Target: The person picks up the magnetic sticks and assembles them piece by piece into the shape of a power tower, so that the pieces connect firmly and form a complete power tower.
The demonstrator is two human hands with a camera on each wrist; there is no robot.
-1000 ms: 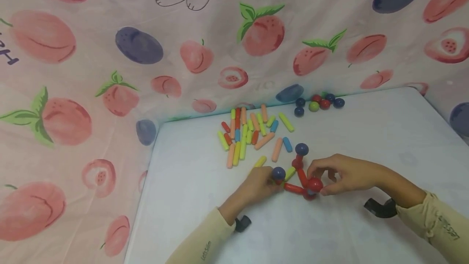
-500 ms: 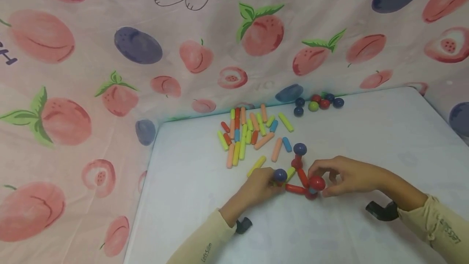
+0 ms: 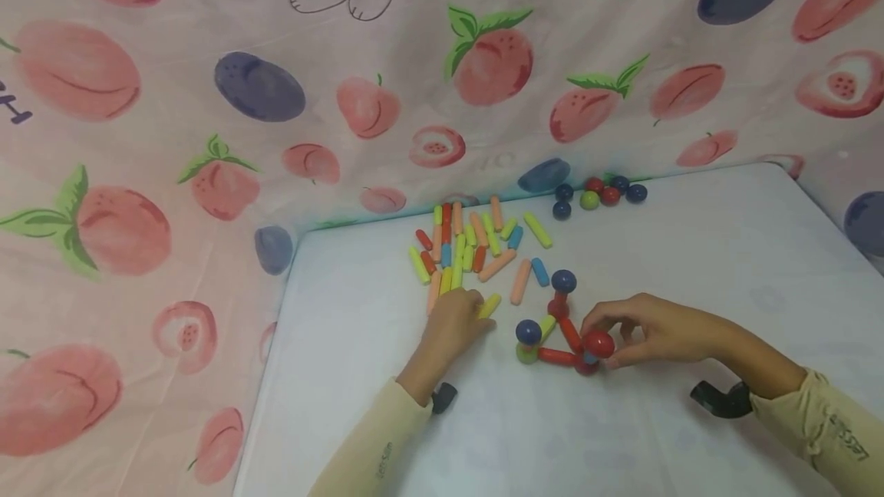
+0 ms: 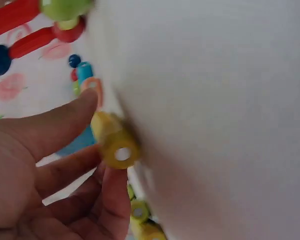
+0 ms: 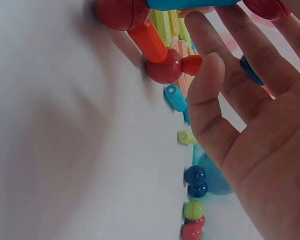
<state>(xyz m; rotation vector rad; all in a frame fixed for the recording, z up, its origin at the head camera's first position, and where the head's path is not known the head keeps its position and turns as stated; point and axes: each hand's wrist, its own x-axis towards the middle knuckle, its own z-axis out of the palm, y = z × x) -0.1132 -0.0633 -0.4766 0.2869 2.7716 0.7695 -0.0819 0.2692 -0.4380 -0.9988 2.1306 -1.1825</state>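
My left hand (image 3: 452,322) reaches over a yellow rod (image 3: 489,305) lying on the table. In the left wrist view, thumb and fingers stand apart around that yellow rod (image 4: 121,142), fingertips right at its sides. My right hand (image 3: 652,332) is beside a triangular frame of balls and rods, its fingers spread behind an upright blue rod (image 5: 190,4) topped by a red ball (image 3: 598,343). The frame's other corners are a green ball (image 3: 527,353) and a red ball (image 3: 558,308), each carrying an upright rod with a dark blue ball (image 3: 563,281) on top.
Several loose rods (image 3: 521,281) in yellow, orange, red and blue lie at the back left. Loose balls (image 3: 589,200) sit along the back edge of the white table (image 3: 539,436). Behind it hangs a fruit-patterned cloth (image 3: 373,37).
My left hand has left the green corner of the frame and moved left and back to the yellow rod. The right hand stays nearly where it was, beside the frame.
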